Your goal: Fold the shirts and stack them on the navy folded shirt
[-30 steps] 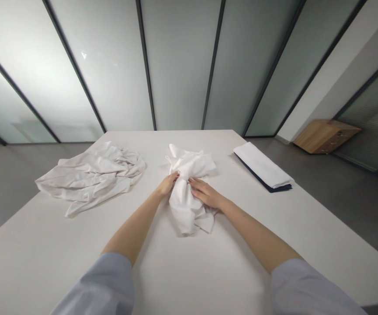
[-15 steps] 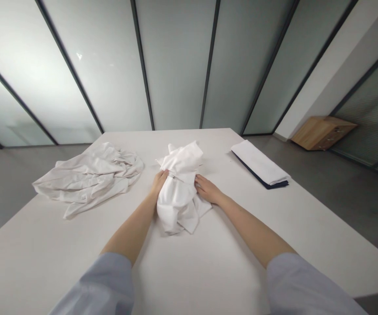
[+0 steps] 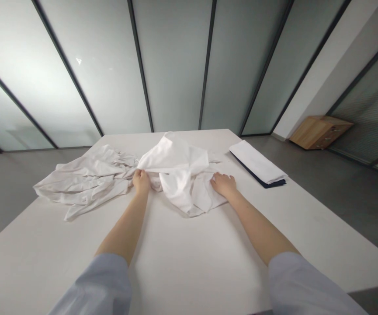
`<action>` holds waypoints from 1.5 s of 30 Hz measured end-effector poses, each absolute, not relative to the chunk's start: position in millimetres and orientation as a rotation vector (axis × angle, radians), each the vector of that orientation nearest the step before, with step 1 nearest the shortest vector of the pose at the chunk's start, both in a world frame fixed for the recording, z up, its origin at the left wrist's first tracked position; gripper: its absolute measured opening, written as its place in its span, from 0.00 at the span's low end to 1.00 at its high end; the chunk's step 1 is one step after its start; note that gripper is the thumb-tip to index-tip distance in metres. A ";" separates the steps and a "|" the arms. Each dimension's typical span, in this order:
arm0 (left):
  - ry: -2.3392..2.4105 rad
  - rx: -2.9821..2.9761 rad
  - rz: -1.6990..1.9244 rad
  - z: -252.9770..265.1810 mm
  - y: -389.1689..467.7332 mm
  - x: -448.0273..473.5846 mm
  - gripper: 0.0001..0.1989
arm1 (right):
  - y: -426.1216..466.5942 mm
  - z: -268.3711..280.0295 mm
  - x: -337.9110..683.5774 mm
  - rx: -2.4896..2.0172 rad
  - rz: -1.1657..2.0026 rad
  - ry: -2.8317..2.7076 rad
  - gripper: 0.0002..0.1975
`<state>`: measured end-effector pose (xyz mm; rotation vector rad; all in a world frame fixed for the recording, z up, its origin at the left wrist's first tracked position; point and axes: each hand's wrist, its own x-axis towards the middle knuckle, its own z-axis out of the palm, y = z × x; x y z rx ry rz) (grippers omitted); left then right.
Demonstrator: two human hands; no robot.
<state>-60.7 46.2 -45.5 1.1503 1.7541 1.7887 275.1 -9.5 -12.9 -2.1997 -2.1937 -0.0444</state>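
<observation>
A crumpled white cloth (image 3: pixel 178 164) is partly spread over the middle of the table; whether it is a garment I cannot tell. My left hand (image 3: pixel 141 179) is closed on its left edge, pulling a fold out in a taut line. On the cloth's right part rests my right hand (image 3: pixel 224 183), palm down with its fingers apart. Loose layers of the cloth hang toward me between the two hands. Just beyond my left hand lies a heap of rumpled white fabric (image 3: pixel 90 175), touching or nearly touching the cloth.
The white table (image 3: pixel 189 258) reaches away toward a frosted glass partition (image 3: pixel 172 65). A neatly folded white cloth (image 3: pixel 257 162) lies on a dark navy folded one (image 3: pixel 267 184) near the right edge. A wooden cabinet (image 3: pixel 316 131) stands on the floor at the right.
My hands have moved apart, left hand leftward and right hand rightward. The bunched white cloth has opened out sideways between them. The heap and the folded cloths have stayed put.
</observation>
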 end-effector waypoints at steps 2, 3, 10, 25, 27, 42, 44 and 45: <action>1.907 1.203 1.796 -43.1 43.8 -57.6 0.13 | -9.4 -10.9 281.4 -2.277 -0.139 -2.075 0.20; 1.946 1.263 1.792 -40.8 40.9 -53.1 0.14 | -9.4 -10.9 283.2 -2.278 -0.171 -2.041 0.19; 1.630 2.284 0.823 -23.7 8.5 -2.9 0.19 | -9.9 -23.9 274.6 -2.045 -0.039 -2.278 0.28; 2.114 2.127 0.409 0.9 0.1 -9.1 0.34 | -7.4 -6.8 274.0 -1.941 -0.109 -2.248 0.27; 2.052 2.131 0.360 -0.3 1.5 -7.0 0.40 | -5.7 -16.7 275.4 -2.043 -0.022 -2.252 0.32; 2.336 2.231 0.704 -3.2 0.8 -19.8 0.24 | -17.4 21.8 258.2 -1.564 0.520 -2.438 0.20; 2.286 2.218 0.593 -1.3 0.2 -18.5 0.18 | -15.0 8.7 258.8 -1.563 0.442 -2.504 0.22; 2.244 2.226 0.514 -0.8 -0.1 -16.8 0.17 | -14.2 0.9 258.2 -1.580 0.409 -2.535 0.25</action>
